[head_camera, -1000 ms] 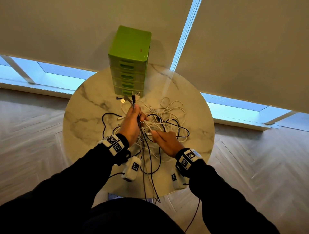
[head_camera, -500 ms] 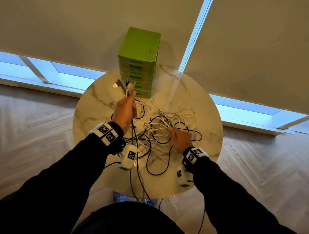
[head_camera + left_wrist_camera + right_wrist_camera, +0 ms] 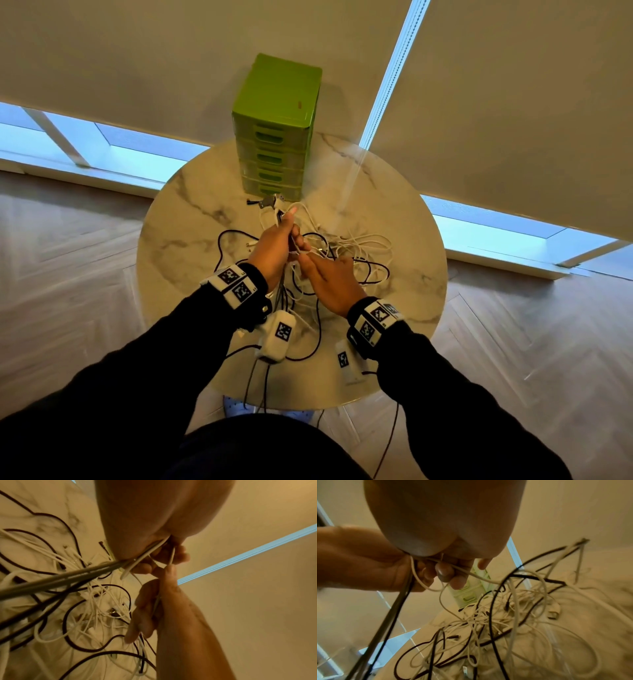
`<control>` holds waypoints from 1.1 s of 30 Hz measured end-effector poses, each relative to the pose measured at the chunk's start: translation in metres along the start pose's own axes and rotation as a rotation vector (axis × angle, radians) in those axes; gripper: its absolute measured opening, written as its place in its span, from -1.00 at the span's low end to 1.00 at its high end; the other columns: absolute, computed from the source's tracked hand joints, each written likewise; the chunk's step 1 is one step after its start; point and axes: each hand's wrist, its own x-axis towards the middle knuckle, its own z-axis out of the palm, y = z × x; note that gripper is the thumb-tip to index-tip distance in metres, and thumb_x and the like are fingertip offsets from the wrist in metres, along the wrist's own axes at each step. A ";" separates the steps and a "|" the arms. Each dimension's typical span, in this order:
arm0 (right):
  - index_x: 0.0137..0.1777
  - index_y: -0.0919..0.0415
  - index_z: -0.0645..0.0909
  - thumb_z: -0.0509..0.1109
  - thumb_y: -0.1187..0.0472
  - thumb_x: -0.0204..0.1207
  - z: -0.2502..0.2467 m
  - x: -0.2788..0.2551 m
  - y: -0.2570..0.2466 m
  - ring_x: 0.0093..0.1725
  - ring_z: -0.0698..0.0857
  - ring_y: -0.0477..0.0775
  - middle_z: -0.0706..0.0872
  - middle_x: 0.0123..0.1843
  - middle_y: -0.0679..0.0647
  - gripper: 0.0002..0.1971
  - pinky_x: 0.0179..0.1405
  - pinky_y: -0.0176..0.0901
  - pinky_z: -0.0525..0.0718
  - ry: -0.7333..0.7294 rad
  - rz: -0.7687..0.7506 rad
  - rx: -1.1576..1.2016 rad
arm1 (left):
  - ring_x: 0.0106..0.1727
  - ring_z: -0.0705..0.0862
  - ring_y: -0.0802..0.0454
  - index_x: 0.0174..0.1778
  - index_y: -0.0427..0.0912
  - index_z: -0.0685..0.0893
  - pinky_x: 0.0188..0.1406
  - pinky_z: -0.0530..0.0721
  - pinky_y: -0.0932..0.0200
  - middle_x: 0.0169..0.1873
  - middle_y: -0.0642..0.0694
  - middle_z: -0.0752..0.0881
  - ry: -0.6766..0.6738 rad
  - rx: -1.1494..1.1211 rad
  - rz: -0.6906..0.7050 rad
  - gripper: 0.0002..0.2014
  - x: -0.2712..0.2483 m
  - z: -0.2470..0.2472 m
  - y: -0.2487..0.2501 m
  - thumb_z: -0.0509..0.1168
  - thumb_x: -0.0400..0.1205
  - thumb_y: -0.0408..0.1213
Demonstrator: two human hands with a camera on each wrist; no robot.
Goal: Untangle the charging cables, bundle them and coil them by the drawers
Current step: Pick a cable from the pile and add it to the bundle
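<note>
A bunch of cable ends (image 3: 278, 219) is gripped in the left hand (image 3: 274, 251), fingers curled round it, with the plugs sticking out above the fist toward the drawers. From below the fist, dark and grey strands (image 3: 56, 580) are seen running taut back toward the wrist. A single thin white cable (image 3: 476, 576) is pinched between thumb and fingertips of the right hand (image 3: 330, 279), which is held just beside and touching the left. The rest of the cables (image 3: 349, 250), white and dark mixed, are spread in a loose tangle on the round marble table (image 3: 191, 219) under and to the right of both hands; an exact count of cables cannot be made. Loose plugs (image 3: 114, 613) are seen lying within the heap. One green drawer unit (image 3: 277, 128) with four drawer fronts visible is stood at the far edge of the table, just beyond the held plugs. Behind it, lowered blinds (image 3: 513, 102) are seen.
</note>
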 end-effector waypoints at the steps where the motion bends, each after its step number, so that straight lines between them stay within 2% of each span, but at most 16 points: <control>1: -0.12 -0.13 0.54 -0.18 -0.30 0.73 0.001 -0.002 0.004 -0.14 0.69 -0.01 0.71 -0.29 -0.07 -0.48 0.36 0.28 0.33 0.001 0.033 0.061 | -0.33 0.68 0.02 0.20 -0.13 0.68 -0.15 0.66 0.04 -0.48 0.01 0.48 -0.002 -0.055 0.026 -0.62 0.001 0.001 0.003 0.07 0.84 0.06; 4: -0.29 -0.25 0.38 -0.11 -0.19 0.80 0.001 -0.010 0.022 -0.26 0.56 -0.18 0.53 -0.41 -0.14 -0.57 0.41 0.31 0.30 -0.053 0.087 0.035 | -0.45 0.58 0.06 0.23 -0.08 0.65 -0.24 0.69 0.01 -0.48 0.03 0.33 -0.011 -0.229 0.118 -0.66 0.004 -0.001 0.017 0.10 0.83 0.06; 6: -0.25 -0.33 0.36 -0.10 -0.12 0.82 -0.001 -0.017 0.038 -0.19 0.57 -0.12 0.57 -0.34 -0.15 -0.62 0.46 0.22 0.21 -0.120 0.139 -0.024 | -0.53 0.33 0.13 0.33 -0.10 0.63 -0.48 0.44 0.18 -0.49 0.05 0.25 0.012 -0.301 0.181 -0.61 0.006 -0.009 0.035 0.08 0.83 0.08; 9: -0.21 -0.27 0.39 -0.09 -0.13 0.81 -0.006 -0.026 0.064 -0.06 0.61 -0.01 0.63 -0.25 -0.13 -0.63 0.46 0.27 0.21 -0.167 0.221 -0.084 | -0.55 0.14 0.13 -0.21 -0.09 0.56 -0.53 0.17 0.20 -0.54 0.08 0.20 0.050 -0.312 0.248 -0.56 0.007 -0.021 0.068 0.06 0.83 0.12; 11: -0.13 -0.19 0.49 -0.10 -0.17 0.80 -0.009 -0.025 0.072 0.02 0.67 0.03 0.72 -0.18 -0.08 -0.61 0.45 0.29 0.21 -0.182 0.250 -0.158 | -0.57 0.13 0.15 -0.28 0.01 0.45 -0.57 0.14 0.22 -0.56 0.10 0.21 0.064 -0.279 0.289 -0.59 0.009 -0.029 0.082 0.04 0.83 0.12; 14: 0.01 -0.06 0.58 -0.15 -0.25 0.77 -0.013 -0.008 0.070 0.15 0.71 0.13 0.79 -0.06 0.00 -0.50 0.41 0.20 0.21 -0.160 0.314 -0.256 | -0.56 0.17 0.17 0.08 -0.26 0.64 -0.56 0.17 0.23 -0.55 0.10 0.25 0.103 -0.106 0.318 -0.50 0.015 -0.035 0.079 0.04 0.83 0.12; 17: -0.05 -0.06 0.55 -0.16 -0.28 0.74 -0.024 0.015 0.052 0.18 0.71 0.28 0.78 -0.05 0.09 -0.49 0.42 0.20 0.36 0.009 0.333 -0.228 | -0.54 0.25 0.23 0.57 -0.50 0.24 -0.54 0.26 0.27 -0.55 0.15 0.32 0.074 0.197 0.274 -0.29 0.011 -0.030 0.057 0.03 0.82 0.15; 19: -0.07 -0.04 0.57 -0.11 -0.24 0.76 -0.028 0.026 0.035 0.10 0.73 0.31 0.76 -0.14 0.08 -0.51 0.35 0.25 0.45 0.122 0.277 -0.148 | -0.55 0.29 0.26 0.50 -0.50 0.39 -0.54 0.31 0.30 -0.55 0.17 0.36 0.014 0.347 0.215 -0.35 0.006 -0.022 0.034 0.00 0.84 0.10; 22: -0.17 -0.06 0.48 -0.07 -0.21 0.77 -0.028 0.030 0.008 -0.14 0.71 0.24 0.61 -0.34 -0.09 -0.57 0.21 0.26 0.51 0.183 0.108 -0.065 | -0.57 0.32 0.22 0.04 -0.10 0.69 -0.48 0.30 0.20 -0.55 0.15 0.42 -0.005 0.374 0.122 -0.59 0.001 -0.008 0.005 0.03 0.84 0.08; 25: 0.08 -0.09 0.62 -0.16 -0.23 0.73 -0.024 0.024 -0.011 -0.22 0.68 0.03 0.60 -0.35 -0.21 -0.49 0.18 0.21 0.46 0.108 -0.048 -0.040 | -0.52 0.46 0.05 0.50 0.06 0.56 -0.44 0.42 0.15 -0.50 -0.02 0.53 -0.078 0.289 0.035 -0.60 -0.003 0.000 -0.006 -0.04 0.87 0.05; 26: 0.22 -0.08 0.63 -0.16 -0.20 0.76 -0.022 0.022 -0.014 -0.19 0.70 0.01 0.61 -0.30 -0.22 -0.49 0.22 0.20 0.42 0.089 -0.075 -0.071 | -0.26 0.74 -0.18 0.55 0.09 0.50 -0.35 0.58 0.14 -0.26 -0.32 0.72 -0.098 0.249 0.036 -0.60 -0.004 0.002 -0.007 -0.06 0.87 0.03; 27: 0.26 -0.07 0.61 -0.14 -0.17 0.79 -0.021 0.019 -0.016 -0.16 0.71 0.02 0.63 -0.27 -0.21 -0.51 0.27 0.20 0.40 0.076 -0.085 -0.099 | -0.13 0.24 0.28 0.53 0.07 0.52 -0.26 0.66 0.10 -0.01 -0.28 0.74 -0.102 0.215 0.053 -0.61 -0.006 0.004 -0.008 -0.06 0.88 0.02; 28: 0.19 -0.05 0.60 -0.13 -0.15 0.80 -0.020 0.016 -0.017 -0.15 0.71 0.04 0.65 -0.26 -0.18 -0.54 0.31 0.23 0.38 0.074 -0.083 -0.103 | -0.41 0.42 0.20 0.47 0.00 0.57 -0.25 0.65 0.10 -0.27 -0.22 0.71 -0.094 0.188 0.081 -0.61 -0.006 0.006 -0.007 -0.04 0.88 0.01; 30: -0.05 0.01 0.54 -0.14 -0.19 0.79 -0.018 0.010 -0.014 -0.21 0.67 0.06 0.66 -0.32 -0.11 -0.51 0.29 0.27 0.43 0.100 -0.054 -0.046 | -0.28 0.72 0.00 0.52 -0.12 0.55 -0.08 0.72 0.08 -0.28 -0.32 0.68 -0.036 0.158 0.133 -0.57 -0.003 0.008 -0.002 -0.03 0.88 -0.01; 31: -0.12 0.03 0.51 -0.18 -0.25 0.76 -0.017 0.006 -0.010 -0.24 0.66 0.07 0.64 -0.36 -0.09 -0.46 0.24 0.27 0.49 0.124 -0.023 -0.013 | -0.06 0.78 -0.14 0.60 -0.04 0.49 0.07 0.74 0.01 -0.13 -0.42 0.69 0.001 0.153 0.157 -0.57 0.000 0.007 0.001 -0.03 0.88 -0.01; 33: -0.15 0.05 0.52 -0.29 -0.38 0.67 -0.014 0.003 0.004 -0.17 0.69 0.13 0.68 -0.33 -0.04 -0.32 0.24 0.25 0.54 0.133 0.071 0.001 | -0.16 0.71 -0.10 0.53 0.23 0.50 -0.08 0.71 0.08 -0.16 -0.27 0.68 0.070 0.144 0.212 -0.64 0.005 0.002 0.008 -0.03 0.86 0.04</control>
